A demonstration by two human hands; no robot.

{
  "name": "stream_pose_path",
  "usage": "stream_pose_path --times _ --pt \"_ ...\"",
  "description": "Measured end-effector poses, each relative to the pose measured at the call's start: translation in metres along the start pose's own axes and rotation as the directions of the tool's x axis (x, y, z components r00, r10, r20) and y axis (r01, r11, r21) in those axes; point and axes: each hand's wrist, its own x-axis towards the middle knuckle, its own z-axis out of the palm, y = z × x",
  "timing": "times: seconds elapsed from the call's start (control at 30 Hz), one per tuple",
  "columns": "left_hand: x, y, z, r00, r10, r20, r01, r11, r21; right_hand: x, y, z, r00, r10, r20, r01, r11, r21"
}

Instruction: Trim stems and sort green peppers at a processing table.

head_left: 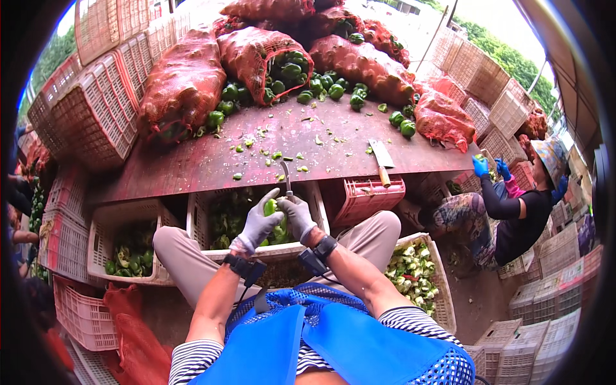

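My left hand, in a pale grey glove, grips a piece of green bell pepper. Beside it, my right hand, gloved alike, holds a small knife with a curved blade, its tip pointing away from me. Both hands are close together above a white plastic crate of green pepper pieces between my knees. Cut pepper scraps and seeds lie on the reddish tabletop ahead. A cleaver with a wooden handle rests near the table's edge.
Red mesh sacks and loose green peppers line the table's back. A crate of peppers stands left, a crate of pale pepper cores right. A pink crate is under the table. A co-worker in blue gloves sits at right.
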Motion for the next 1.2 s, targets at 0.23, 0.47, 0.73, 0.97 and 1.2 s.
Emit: stream_pose_path --times 0.23,0.47,0.73,0.97,1.2 --pt "-0.005 -0.006 -0.024 0.998 0.006 -0.07 0.042 0.749 0.662 -0.01 -0.079 -0.033 0.889 -0.446 -0.099 0.349 0.803 -0.483" --pt "0.007 -0.035 -0.047 0.975 -0.191 -0.115 0.184 0.397 0.899 -0.104 -0.174 -0.185 0.569 -0.789 -0.232 0.165 0.386 -0.908" --pt "0.018 -0.04 -0.052 0.953 -0.304 -0.006 0.109 0.323 0.94 -0.216 -0.172 -0.324 0.536 -0.607 -0.587 -0.645 0.154 -0.749" --pt "0.043 -0.016 -0.031 0.979 -0.198 0.056 0.011 0.325 0.946 -0.133 -0.177 -0.285 0.685 -0.575 -0.447 -0.448 0.151 -0.881" --pt "0.092 -0.044 -0.037 0.997 -0.037 0.074 -0.066 0.184 0.981 -0.045 -0.201 -0.29 0.758 -0.476 -0.446 -0.391 0.215 -0.895"
